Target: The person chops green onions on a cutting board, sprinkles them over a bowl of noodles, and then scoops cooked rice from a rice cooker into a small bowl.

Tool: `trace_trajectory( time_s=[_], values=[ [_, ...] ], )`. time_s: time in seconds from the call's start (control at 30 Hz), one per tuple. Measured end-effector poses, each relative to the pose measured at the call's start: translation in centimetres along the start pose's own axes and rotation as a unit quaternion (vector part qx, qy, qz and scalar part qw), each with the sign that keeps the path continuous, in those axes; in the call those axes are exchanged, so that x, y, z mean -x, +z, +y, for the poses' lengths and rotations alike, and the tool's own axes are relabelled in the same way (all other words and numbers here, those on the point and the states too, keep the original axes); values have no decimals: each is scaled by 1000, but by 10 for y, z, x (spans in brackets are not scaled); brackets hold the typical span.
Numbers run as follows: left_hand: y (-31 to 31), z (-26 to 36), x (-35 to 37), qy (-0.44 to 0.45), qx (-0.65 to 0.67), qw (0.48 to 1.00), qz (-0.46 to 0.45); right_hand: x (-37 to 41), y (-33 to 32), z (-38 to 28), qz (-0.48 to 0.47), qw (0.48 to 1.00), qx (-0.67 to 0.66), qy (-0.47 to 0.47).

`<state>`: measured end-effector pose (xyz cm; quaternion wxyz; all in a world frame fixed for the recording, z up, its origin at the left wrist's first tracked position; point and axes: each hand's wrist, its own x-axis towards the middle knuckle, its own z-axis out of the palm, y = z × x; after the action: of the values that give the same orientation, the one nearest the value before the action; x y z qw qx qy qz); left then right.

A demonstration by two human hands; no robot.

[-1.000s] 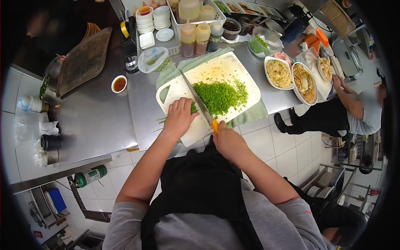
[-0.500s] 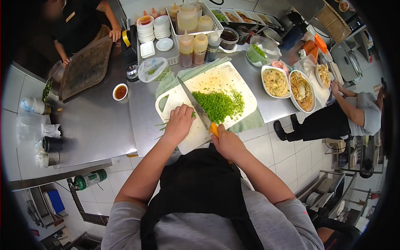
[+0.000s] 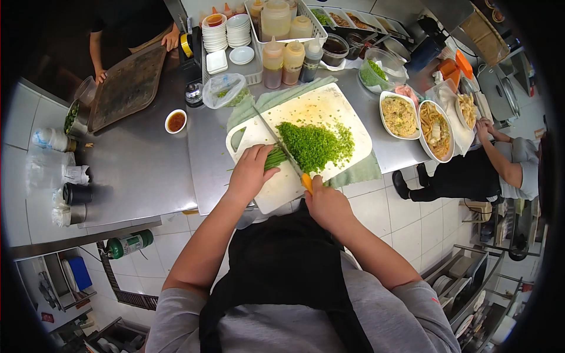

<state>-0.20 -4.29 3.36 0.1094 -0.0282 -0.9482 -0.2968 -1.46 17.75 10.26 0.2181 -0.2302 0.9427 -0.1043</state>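
Note:
My right hand (image 3: 325, 202) is wrapped round the orange handle of a kitchen knife (image 3: 276, 138). The long blade points away to the upper left across a white cutting board (image 3: 341, 105). Under my left hand (image 3: 252, 175), fingers bent, a bunch of green onions (image 3: 272, 160) is pressed to the board, its cut ends beside the blade. To the right of the blade lies a pile of chopped green onions (image 3: 315, 145). A green cloth (image 3: 362, 170) shows from beneath the board.
Sauce bottles (image 3: 293, 62) and a plastic tub (image 3: 225, 91) stand behind the board. Bowls of noodles (image 3: 400, 115) sit to the right, and a small sauce cup (image 3: 175, 122) to the left. A person holds a dark baking tray (image 3: 128, 87); another person (image 3: 503, 162) stands at right.
The view has shifted slightly, so the counter appears further right. More of the green onion bunch shows beside my left hand. The blade now stands more upright, edge down against the bunch.

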Motion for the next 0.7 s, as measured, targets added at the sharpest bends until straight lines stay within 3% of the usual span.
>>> trace_trajectory(
  time_s=[0.2, 0.43, 0.7],
  values=[
    [7, -1, 0, 16, 17, 997, 71, 4, 1, 0, 10, 1000, 1, -8],
    [6, -2, -5, 17, 89, 996, 24, -1, -7, 6, 2, 999, -25, 29],
    [-19, 2, 10, 48, 22, 994, 98, 5, -56, 42, 68, 997, 24, -23]
  ],
)
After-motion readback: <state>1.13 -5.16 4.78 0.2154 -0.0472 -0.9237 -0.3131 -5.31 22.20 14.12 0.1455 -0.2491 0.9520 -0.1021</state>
